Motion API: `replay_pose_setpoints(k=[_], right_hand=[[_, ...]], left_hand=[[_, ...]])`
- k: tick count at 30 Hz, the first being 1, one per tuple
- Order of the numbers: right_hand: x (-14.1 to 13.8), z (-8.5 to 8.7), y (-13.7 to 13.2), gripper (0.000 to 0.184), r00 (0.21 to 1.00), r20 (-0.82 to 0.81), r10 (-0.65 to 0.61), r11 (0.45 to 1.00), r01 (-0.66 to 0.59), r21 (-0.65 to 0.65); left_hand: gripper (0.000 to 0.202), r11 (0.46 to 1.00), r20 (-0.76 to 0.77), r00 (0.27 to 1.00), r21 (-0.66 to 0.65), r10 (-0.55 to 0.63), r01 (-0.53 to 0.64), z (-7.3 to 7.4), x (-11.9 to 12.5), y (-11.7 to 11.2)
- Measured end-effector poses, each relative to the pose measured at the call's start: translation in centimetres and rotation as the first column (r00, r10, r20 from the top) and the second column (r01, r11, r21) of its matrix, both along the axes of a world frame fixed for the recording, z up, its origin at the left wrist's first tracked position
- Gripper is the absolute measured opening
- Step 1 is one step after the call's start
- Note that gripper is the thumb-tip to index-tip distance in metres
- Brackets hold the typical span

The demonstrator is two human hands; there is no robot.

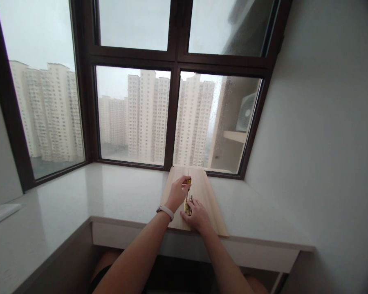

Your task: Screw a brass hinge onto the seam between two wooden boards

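Note:
My left hand (180,190), with a light-banded watch on its wrist, is closed around the yellow-and-black handle of a screwdriver (189,181). Its thin shaft slants down toward a small gold-coloured metal piece (187,209) on a pale wooden board (210,204). Around that piece curl the thumb and fingers of my right hand (198,215), which hold it against the board. Exactly where the screwdriver's tip meets the metal is too small to tell.
The board lies lengthwise on a white window counter (125,192), its near end at the counter's front edge. Dark-framed windows (172,114) rise behind it, and a grey wall (319,134) stands at the right. A flat white object (3,214) lies far left.

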State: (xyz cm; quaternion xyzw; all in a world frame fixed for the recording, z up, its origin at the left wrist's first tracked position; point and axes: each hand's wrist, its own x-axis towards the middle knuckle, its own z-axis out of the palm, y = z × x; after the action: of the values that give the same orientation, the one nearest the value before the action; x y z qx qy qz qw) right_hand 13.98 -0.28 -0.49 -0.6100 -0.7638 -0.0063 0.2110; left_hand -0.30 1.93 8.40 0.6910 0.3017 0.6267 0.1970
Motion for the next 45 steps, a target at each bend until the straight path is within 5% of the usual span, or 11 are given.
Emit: replay_pose_setpoints(k=[19, 30, 45], right_hand=[[0.15, -0.48, 0.25, 0.075, 1.0, 0.008, 0.01, 1.0, -0.01, 0.021], [0.1, -0.58, 0.37, 0.076, 1.0, -0.009, 0.011, 1.0, -0.01, 0.025], [0.2, -0.75, 0.43, 0.075, 1.0, -0.002, 0.016, 0.999, -0.016, 0.042]], left_hand=[[0.029, 0.997, -0.041, 0.996, 0.036, 0.076, -0.074, 0.02, -0.3, -0.35], [0.036, 0.998, -0.05, 0.997, -0.04, -0.051, 0.049, -0.21, 0.06, 0.02], [0.023, 1.0, -0.021, 1.0, -0.026, -0.004, 0.003, 0.16, 0.17, 0.09]])
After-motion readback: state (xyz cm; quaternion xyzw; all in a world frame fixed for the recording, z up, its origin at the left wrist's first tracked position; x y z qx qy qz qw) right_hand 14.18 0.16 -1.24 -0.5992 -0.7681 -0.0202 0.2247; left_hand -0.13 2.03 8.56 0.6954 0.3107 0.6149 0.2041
